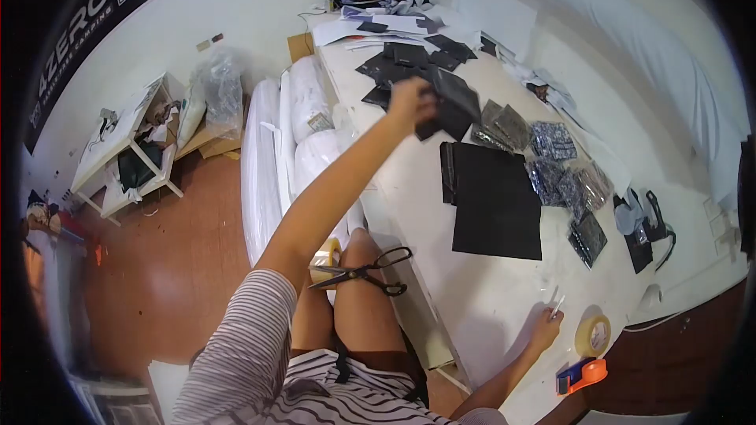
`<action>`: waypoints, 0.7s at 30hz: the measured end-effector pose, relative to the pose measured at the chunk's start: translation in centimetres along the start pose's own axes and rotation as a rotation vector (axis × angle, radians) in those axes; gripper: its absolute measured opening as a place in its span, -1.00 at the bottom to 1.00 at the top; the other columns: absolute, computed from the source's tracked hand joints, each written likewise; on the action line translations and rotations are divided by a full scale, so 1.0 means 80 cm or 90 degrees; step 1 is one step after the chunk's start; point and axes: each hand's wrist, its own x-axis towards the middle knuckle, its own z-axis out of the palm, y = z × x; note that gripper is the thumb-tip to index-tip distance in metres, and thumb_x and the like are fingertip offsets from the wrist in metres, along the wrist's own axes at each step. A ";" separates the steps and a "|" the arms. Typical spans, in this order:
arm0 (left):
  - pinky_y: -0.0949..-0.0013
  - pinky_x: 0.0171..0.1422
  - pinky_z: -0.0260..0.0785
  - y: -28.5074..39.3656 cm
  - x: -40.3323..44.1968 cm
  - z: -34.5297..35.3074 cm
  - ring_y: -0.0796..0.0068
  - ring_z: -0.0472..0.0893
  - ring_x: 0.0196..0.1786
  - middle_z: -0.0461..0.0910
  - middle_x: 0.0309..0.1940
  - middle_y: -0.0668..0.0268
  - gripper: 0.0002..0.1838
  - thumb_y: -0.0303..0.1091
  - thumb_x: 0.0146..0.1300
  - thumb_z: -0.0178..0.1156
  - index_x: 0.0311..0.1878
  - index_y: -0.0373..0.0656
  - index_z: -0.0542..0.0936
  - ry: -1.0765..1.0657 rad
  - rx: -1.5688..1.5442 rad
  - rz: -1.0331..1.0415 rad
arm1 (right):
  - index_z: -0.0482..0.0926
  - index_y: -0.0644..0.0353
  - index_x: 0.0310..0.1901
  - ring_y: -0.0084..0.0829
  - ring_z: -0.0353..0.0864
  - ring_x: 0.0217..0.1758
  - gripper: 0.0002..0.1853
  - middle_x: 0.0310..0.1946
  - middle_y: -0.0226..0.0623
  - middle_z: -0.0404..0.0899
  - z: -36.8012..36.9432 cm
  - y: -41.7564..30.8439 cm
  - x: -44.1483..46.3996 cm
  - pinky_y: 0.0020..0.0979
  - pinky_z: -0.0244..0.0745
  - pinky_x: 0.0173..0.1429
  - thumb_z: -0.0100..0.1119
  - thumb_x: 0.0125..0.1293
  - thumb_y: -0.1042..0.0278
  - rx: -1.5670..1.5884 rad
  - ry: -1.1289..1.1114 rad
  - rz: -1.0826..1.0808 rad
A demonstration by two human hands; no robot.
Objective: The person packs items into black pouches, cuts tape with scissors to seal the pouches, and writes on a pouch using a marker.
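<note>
My left hand (413, 102) reaches across the table, closed on the near edge of a dark flat packet (457, 98). The packet is tilted up over other black pieces. Beyond it lies a loose pile of black flat packets (386, 67). Low on the right, my right hand (545, 329) rests by the table's edge, its fingers closed around a thin white pen-like stick (557, 305). Between my hands lies a large black rectangular sheet (498, 205). Scissors (362, 274) with black handles lie across my lap, beside a roll of tape (324, 258).
A tape roll (593, 336) and an orange-and-blue tape dispenser (581, 376) sit near my right hand. Several clear-wrapped packets (559, 181) are scattered on the table's right side. White wrapped rolls (264, 165) stand along the left edge. A low white shelf (126, 145) is farther left.
</note>
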 end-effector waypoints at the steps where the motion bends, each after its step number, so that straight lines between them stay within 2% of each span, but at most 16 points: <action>1: 0.20 -0.02 0.48 0.004 0.027 -0.016 0.16 0.57 -0.08 0.42 -0.03 0.19 -0.60 -0.19 0.26 0.06 0.11 -0.12 0.31 0.127 -0.070 0.029 | 0.47 0.19 -0.09 0.04 0.60 -0.17 -0.68 -0.26 0.03 0.62 0.002 0.000 -0.001 -0.10 0.45 -0.11 0.04 0.25 0.14 0.003 0.002 -0.006; 2: 0.22 -0.05 0.50 0.008 0.028 -0.034 0.17 0.57 -0.09 0.35 0.01 0.23 -0.60 -0.20 0.27 0.05 0.12 -0.11 0.29 0.113 -0.114 0.104 | 0.47 0.20 -0.09 0.03 0.60 -0.16 -0.68 -0.26 0.03 0.61 0.002 0.002 0.001 -0.10 0.45 -0.11 0.05 0.24 0.15 0.005 0.006 -0.011; 3: 0.23 -0.04 0.51 0.011 0.009 -0.044 0.16 0.57 -0.05 0.32 0.03 0.24 -0.57 -0.20 0.28 0.05 0.15 -0.13 0.26 0.110 -0.108 0.124 | 0.47 0.20 -0.09 0.03 0.60 -0.16 -0.68 -0.26 0.03 0.61 0.001 0.004 0.002 -0.10 0.45 -0.11 0.05 0.24 0.15 -0.001 0.007 -0.010; 6: 0.23 0.09 0.50 -0.003 -0.057 -0.086 0.11 0.54 0.08 0.25 0.16 0.22 -0.56 -0.21 0.33 0.01 0.20 -0.16 0.24 0.094 0.011 0.062 | 0.44 0.23 -0.04 0.07 0.58 -0.16 -0.64 -0.28 0.09 0.60 0.009 0.018 0.006 -0.06 0.43 -0.08 0.00 0.24 0.16 0.028 0.015 -0.047; 8: 0.23 0.12 0.49 -0.018 -0.108 -0.127 0.12 0.54 0.08 0.20 0.28 0.20 -0.56 -0.20 0.35 -0.01 0.22 -0.15 0.27 0.079 0.024 0.006 | 0.47 0.23 -0.05 0.03 0.56 -0.11 -0.65 -0.22 0.09 0.58 0.015 0.033 0.018 -0.08 0.42 -0.06 0.10 0.20 0.22 0.027 0.001 -0.088; 9: 0.27 0.04 0.50 -0.027 -0.130 -0.153 0.18 0.57 0.04 0.28 0.18 0.22 -0.57 -0.20 0.34 0.00 0.22 -0.12 0.30 0.102 0.058 0.011 | 0.47 0.23 -0.05 0.03 0.56 -0.11 -0.65 -0.22 0.09 0.58 0.011 0.030 0.015 -0.08 0.42 -0.06 0.10 0.20 0.22 0.017 -0.005 -0.088; 10: 0.31 -0.04 0.50 -0.036 -0.153 -0.183 0.23 0.59 0.00 0.36 0.09 0.24 -0.58 -0.20 0.33 0.01 0.21 -0.08 0.33 0.125 0.091 0.014 | 0.48 0.25 -0.06 0.03 0.53 -0.07 -0.65 -0.16 0.09 0.55 0.002 0.016 0.007 -0.08 0.42 -0.04 0.13 0.19 0.22 -0.110 0.052 -0.107; 11: 0.33 -0.04 0.50 -0.043 -0.180 -0.215 0.29 0.60 -0.02 0.38 0.13 0.24 -0.58 -0.17 0.33 0.03 0.19 -0.09 0.34 0.129 0.139 0.033 | 0.49 0.27 -0.07 0.03 0.51 -0.03 -0.65 -0.11 0.09 0.53 -0.002 0.005 0.000 -0.08 0.42 -0.02 0.16 0.18 0.22 -0.238 0.109 -0.124; 13: 0.34 0.02 0.47 -0.057 -0.230 -0.279 0.33 0.60 -0.03 0.42 0.16 0.27 -0.61 -0.16 0.36 0.02 0.17 -0.11 0.36 0.193 0.175 0.037 | 0.48 0.31 0.00 0.06 0.45 0.02 -0.59 -0.06 0.03 0.51 -0.004 -0.005 -0.003 -0.02 0.31 0.14 0.18 0.21 0.20 -0.140 0.184 -0.237; 15: 0.35 0.04 0.45 -0.061 -0.293 -0.312 0.36 0.58 -0.02 0.47 0.12 0.33 -0.63 -0.19 0.34 0.05 0.14 -0.12 0.41 0.271 0.189 0.052 | 0.42 0.39 0.09 0.07 0.37 0.15 -0.51 0.07 0.12 0.43 0.016 -0.028 -0.005 -0.06 0.23 0.27 0.20 0.20 0.25 0.021 0.166 -0.361; 16: 0.33 0.05 0.43 -0.064 -0.309 -0.328 0.36 0.58 -0.03 0.51 0.06 0.35 -0.66 -0.19 0.33 0.06 0.11 -0.11 0.45 0.351 0.212 0.005 | 0.37 0.41 0.14 0.07 0.29 0.25 -0.46 0.15 0.16 0.35 0.032 -0.048 -0.013 -0.08 0.14 0.34 0.22 0.20 0.26 0.074 0.104 -0.420; 17: 0.34 0.03 0.43 -0.069 -0.329 -0.344 0.36 0.58 -0.05 0.53 0.02 0.34 -0.69 -0.21 0.33 0.07 0.07 -0.11 0.47 0.373 0.216 0.009 | 0.32 0.43 0.20 0.07 0.20 0.34 -0.40 0.23 0.20 0.27 0.046 -0.071 -0.028 -0.09 0.06 0.41 0.23 0.19 0.26 0.128 0.037 -0.478; 19: 0.38 -0.01 0.42 -0.075 -0.359 -0.352 0.39 0.57 -0.08 0.54 0.01 0.34 -0.73 -0.22 0.35 0.06 0.02 -0.11 0.47 0.407 0.208 -0.007 | 0.23 0.40 0.28 0.07 0.05 0.44 -0.29 0.34 0.22 0.10 0.050 -0.126 -0.057 -0.09 -0.08 0.47 0.26 0.19 0.21 0.028 -0.101 -0.618; 21: 0.36 0.00 0.41 -0.080 -0.375 -0.355 0.40 0.59 -0.10 0.56 0.00 0.33 -0.78 -0.20 0.39 0.02 -0.03 -0.07 0.49 0.402 0.233 0.046 | 0.20 0.36 0.31 0.06 0.00 0.46 -0.26 0.36 0.21 0.07 0.077 -0.155 -0.068 -0.06 -0.11 0.47 0.24 0.20 0.13 0.067 -0.136 -0.646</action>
